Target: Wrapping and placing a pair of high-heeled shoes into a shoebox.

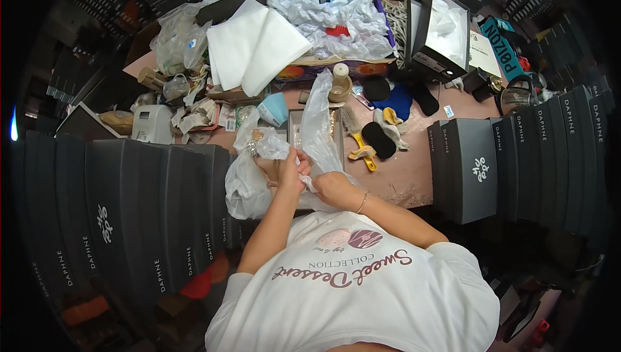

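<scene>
My left hand (290,172) and my right hand (332,188) meet at the table's near edge, both closed on a clear plastic bag (318,122) that rises crumpled above them. More of the clear plastic (244,184) bunches to the left of my left hand, with something pale and glittery (253,142) half wrapped in it. A thin bracelet circles my right wrist. What lies inside the bag between my fingers is hidden.
Stacks of dark grey shoe boxes stand at the left (136,209) and at the right (475,167). On the pink table (404,174) lie a yellow-handled brush (359,145), black pads, white tissue paper (336,19), white sheets (255,44) and an open black box (443,28).
</scene>
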### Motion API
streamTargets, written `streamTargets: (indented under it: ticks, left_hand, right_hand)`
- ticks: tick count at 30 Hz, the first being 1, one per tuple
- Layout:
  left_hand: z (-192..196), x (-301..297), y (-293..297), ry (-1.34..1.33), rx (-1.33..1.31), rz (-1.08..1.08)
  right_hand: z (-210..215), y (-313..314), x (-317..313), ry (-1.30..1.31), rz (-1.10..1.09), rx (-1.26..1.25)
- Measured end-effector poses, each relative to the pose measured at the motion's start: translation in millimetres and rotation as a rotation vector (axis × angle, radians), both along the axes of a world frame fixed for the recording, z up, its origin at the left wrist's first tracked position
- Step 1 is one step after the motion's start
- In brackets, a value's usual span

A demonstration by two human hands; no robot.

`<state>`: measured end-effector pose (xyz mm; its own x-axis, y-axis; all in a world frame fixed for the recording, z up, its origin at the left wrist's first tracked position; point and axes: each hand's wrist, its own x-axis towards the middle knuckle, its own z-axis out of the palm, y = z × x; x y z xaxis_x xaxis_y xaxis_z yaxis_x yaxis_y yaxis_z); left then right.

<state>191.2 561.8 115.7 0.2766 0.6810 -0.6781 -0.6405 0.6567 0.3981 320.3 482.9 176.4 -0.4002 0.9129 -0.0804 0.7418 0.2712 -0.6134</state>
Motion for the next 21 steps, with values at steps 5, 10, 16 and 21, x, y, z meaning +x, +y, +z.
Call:
streamTargets:
  ticks: [5, 10, 16, 21]
  left_hand:
    - [6.5, 35.9, 4.2, 0.078, -0.054, -0.093]
    - [18.4, 56.2, 2.0, 0.171, -0.002, -0.137]
    - [1.3, 27.2, 55.8, 0.367, 0.083, 0.072]
    - [46.3, 46.3, 35.0, 0.317, 0.295, -0.295]
  right_hand:
    - [12.2, -5.8, 30.5, 0.134, -0.064, 0.088]
    - [8.9, -11.8, 41.7, 0.278, -0.138, 0.046]
    - [36.0, -29.9, 17.1, 0.492, 0.047, -0.063]
    - [12.6, 43.6, 142.0, 0.189, -0.677, 0.005]
